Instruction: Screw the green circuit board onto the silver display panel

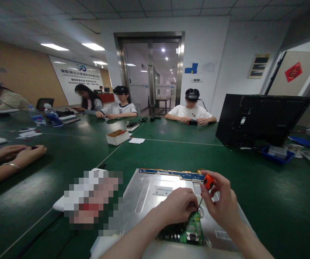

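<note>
My right hand [221,196] grips an orange and black screwdriver [208,181] by its handle, the thin shaft slanting down to the left. The tip is near the top edge of a green circuit board [195,228]. Against that edge rests my left hand [180,203], its fingers bent and pressed together near the tip; what they hold, if anything, is hidden. Board and hands are over a silver metal panel [155,183] with a blue circuit strip [168,174] along its far edge.
A blurred-out item [90,201] lies left of the panel. Farther off are a small open box [118,137], a black monitor [262,120], and a blue tray [278,154]. Another person's hands [27,154] are at the left; several people sit around the green table [171,154].
</note>
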Motion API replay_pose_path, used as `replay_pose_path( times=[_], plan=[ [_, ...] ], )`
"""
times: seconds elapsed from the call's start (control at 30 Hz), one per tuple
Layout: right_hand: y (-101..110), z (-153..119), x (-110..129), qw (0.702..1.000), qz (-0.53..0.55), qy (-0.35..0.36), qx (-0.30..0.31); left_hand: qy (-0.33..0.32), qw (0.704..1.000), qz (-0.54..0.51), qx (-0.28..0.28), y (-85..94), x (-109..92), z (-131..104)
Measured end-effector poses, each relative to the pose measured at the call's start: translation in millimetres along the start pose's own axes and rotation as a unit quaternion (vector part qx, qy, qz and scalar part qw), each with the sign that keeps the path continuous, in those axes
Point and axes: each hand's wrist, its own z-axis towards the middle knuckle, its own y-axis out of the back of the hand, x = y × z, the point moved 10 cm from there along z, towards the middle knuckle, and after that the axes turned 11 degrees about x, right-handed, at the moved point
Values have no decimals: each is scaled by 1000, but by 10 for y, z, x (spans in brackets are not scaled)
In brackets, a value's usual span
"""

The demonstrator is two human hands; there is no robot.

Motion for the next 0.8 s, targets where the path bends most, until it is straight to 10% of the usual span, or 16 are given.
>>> replay_pose_path(
  times=[0.8],
  plan=[
    [11,39,41,1000,23,20,-5,-2,1000,12,0,-33,20,9]
  ],
)
